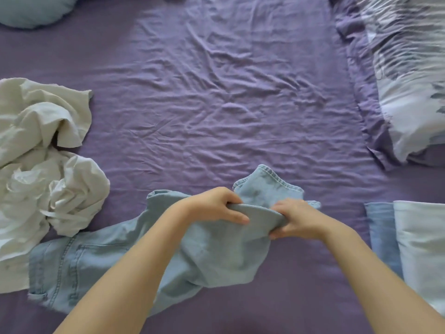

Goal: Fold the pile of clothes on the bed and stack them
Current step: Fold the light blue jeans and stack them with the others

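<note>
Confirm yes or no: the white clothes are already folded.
No, the white clothes lie crumpled in a heap at the left of the bed.

home bedroom | purple bed sheet [216, 92] w/ pillow [414, 75] | loose laundry [43, 165]

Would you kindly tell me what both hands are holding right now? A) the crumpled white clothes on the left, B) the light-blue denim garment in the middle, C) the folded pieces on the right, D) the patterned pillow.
B: the left hand and right hand both grip a raised fold of the light-blue denim garment, fingers curled round its edge.
</note>
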`<state>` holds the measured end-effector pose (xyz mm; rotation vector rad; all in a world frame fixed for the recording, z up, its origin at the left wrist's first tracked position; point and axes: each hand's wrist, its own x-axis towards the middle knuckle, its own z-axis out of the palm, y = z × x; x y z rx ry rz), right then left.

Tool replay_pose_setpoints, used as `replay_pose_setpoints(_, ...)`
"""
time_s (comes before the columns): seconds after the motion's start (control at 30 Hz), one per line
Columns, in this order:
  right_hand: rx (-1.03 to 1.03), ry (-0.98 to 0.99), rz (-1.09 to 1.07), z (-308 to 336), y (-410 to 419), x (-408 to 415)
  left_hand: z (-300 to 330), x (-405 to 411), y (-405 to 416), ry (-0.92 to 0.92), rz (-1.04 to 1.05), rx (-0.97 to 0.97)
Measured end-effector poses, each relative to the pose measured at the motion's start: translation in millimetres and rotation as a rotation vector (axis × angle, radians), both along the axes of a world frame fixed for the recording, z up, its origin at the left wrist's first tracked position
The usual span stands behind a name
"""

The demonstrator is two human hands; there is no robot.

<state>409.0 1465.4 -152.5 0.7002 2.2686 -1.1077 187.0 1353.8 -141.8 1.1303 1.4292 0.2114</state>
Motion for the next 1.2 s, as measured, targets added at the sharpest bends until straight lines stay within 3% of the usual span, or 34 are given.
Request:
replay_pose_setpoints(0.07,0.16,0.057,0.08,0,3,4,8,-9,-7,-0.053,0.059,-0.017)
replay_pose_setpoints(0.2,-0.035,0.151,-0.099,24,11,8,23,-22,-11,-0.13,0.182,-0.027)
replay_pose_setpoints(0.3,-0.012,0.153,-0.105,56,18,12,31,-18,-3,-0.127,0.215,0.02)
replay_pose_setpoints(0.4,-0.08,0.109,-0.1,84,31,20,32,-7,11,-0.119,0.219,0.031)
replay_pose_setpoints(0.5,-0.138,-0.037,-0.129,91,50,25,23,12,31,0.013,0.208,0.062)
replay_pose_setpoints(0.57,0.072,-0.111,-0.118,76,63,22,7,33,45,0.249,0.206,0.134)
replay_pose_setpoints(0.67,0.541,-0.13,-0.06,36,74,19,-20,67,55,0.672,0.127,0.161)
replay_pose_setpoints(0.73,0.688,-0.191,0.017,5,78,26,-40,87,53,0.708,0.051,0.151)
replay_pose_setpoints(0.8,0.689,-0.227,0.012,-22,76,42,-54,107,47,0.646,0.016,0.127)
replay_pose_setpoints(0.9,0.605,-0.2,-0.067,-48,56,80,-71,139,31,0.561,-0.05,0.067)
replay_pose_setpoints(1.03,0.551,-0.161,-0.255,-65,13,123,-81,168,17,0.601,-0.105,0.017)
replay_pose_setpoints(1.2,0.348,-0.145,-0.802,-71,-5,139,-76,176,25,0.598,-0.042,-0.039)
